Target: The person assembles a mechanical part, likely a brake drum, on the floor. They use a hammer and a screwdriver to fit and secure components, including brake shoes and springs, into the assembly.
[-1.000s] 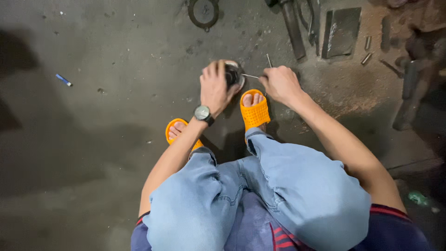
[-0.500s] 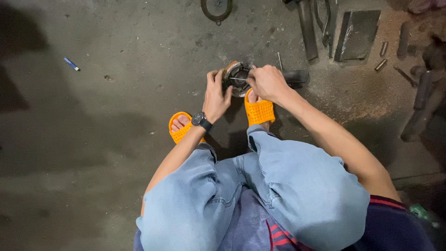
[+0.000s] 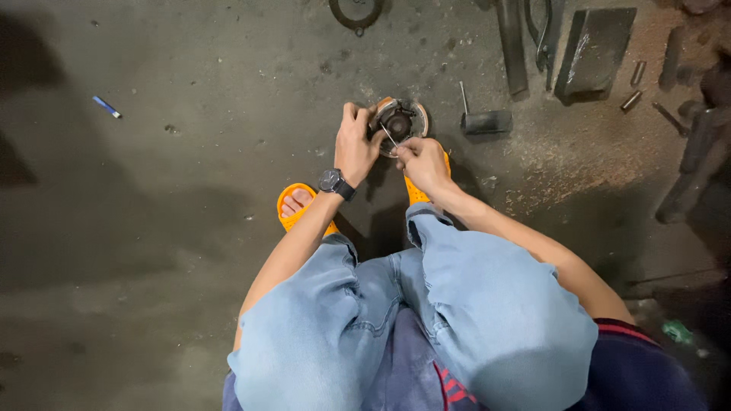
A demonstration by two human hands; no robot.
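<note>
I squat on a concrete floor in orange sandals (image 3: pixel 295 204) and light blue jeans. A round metal part (image 3: pixel 400 122) with a dark hub sits on the floor in front of my feet. My left hand (image 3: pixel 356 146), with a dark watch on the wrist, grips the part's left rim. My right hand (image 3: pixel 421 160) pinches a thin metal tool (image 3: pixel 388 135) whose tip reaches into the hub.
A small hammer (image 3: pixel 483 119) lies just right of the part. Metal bars (image 3: pixel 512 46), a dark flat block (image 3: pixel 592 50), bolts (image 3: pixel 632 99) and pipes (image 3: pixel 689 167) lie at the upper right. A metal ring (image 3: pixel 355 13) rests at the top. A blue pen (image 3: pixel 106 106) lies far left.
My right hand has come off the part's right side and now pokes a thin tool into its centre. My left hand stays on the left rim. The view shifted slightly.
</note>
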